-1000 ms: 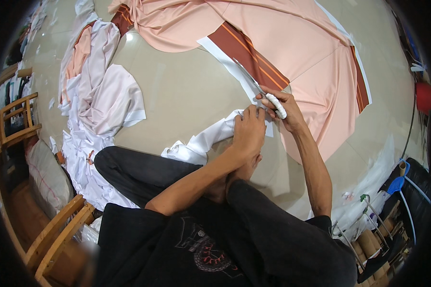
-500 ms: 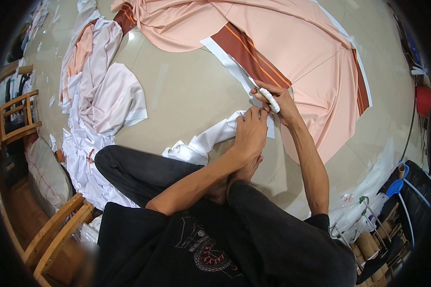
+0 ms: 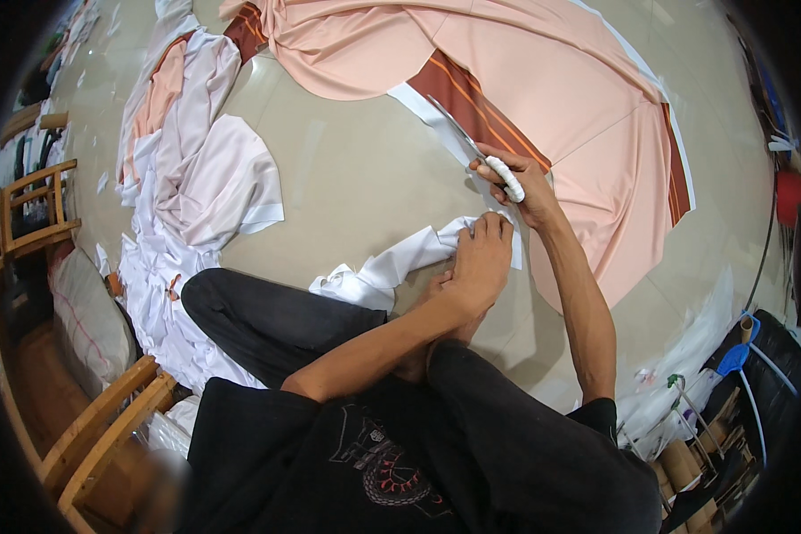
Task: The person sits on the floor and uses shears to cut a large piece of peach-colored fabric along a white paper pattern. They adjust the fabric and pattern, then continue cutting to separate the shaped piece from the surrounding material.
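Trimming, by appearance part-done: one narrow white strip (image 3: 414, 254), thin and crumpled, trails toward 9 o'clock from the left hand (image 3: 482, 262) and seems cut free, while the straight white border (image 3: 432, 129) at 12 to 1 o'clock seems left. Left hand: fingers together, bent over the strip; pinching, cannot tell; right hand (image 3: 532, 191): curled round white-wrapped scissors (image 3: 458, 131), 1 o'clock. Peach panel (image 3: 596, 205), smooth, softly folded, 11 to 3 o'clock, with orange-striped maroon band (image 3: 494, 116).

No readable text; black shirt (image 3: 280, 472) carries printed graphic (image 3: 392, 476) (marks too small to read).
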### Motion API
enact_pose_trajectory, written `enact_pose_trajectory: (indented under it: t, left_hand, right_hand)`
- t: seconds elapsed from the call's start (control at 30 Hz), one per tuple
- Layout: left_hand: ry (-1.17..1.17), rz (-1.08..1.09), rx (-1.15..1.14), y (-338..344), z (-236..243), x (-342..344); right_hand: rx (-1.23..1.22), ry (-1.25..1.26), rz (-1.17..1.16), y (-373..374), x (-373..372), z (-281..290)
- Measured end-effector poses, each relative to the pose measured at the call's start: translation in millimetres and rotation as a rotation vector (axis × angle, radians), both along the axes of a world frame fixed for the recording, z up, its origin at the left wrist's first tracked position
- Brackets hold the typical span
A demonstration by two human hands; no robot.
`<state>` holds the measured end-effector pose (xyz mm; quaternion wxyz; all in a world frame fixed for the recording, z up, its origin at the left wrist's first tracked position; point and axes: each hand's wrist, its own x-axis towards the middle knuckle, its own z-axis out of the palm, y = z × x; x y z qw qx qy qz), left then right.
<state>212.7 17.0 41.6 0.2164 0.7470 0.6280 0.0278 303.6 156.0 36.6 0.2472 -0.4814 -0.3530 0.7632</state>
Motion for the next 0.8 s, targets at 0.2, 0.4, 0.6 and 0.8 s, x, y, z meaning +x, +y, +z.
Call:
enact_pose_trajectory:
  t: [0.2, 0.4, 0.6, 0.8]
  left_hand:
    - [0.001, -0.019, -0.023, -6.7, 1.5, 11.0]
    - [-0.064, -0.004, -0.035, -6.2, 0.8, 6.2]
    - [-0.031, -0.020, -0.008, -10.0, -2.9, 8.8]
    - [0.059, -0.022, 0.072, -13.5, -2.7, 15.0]
  right_hand:
    - [-0.011, -0.007, 0.071, 6.3, 7.6, 0.5]
    - [0.006, -0.099, 0.166, 15.4, 15.9, 4.6]
    - [0.002, -0.141, 0.279, 26.5, 12.4, 14.4]
    - [-0.013, -0.099, 0.233, 19.8, 5.8, 7.9]
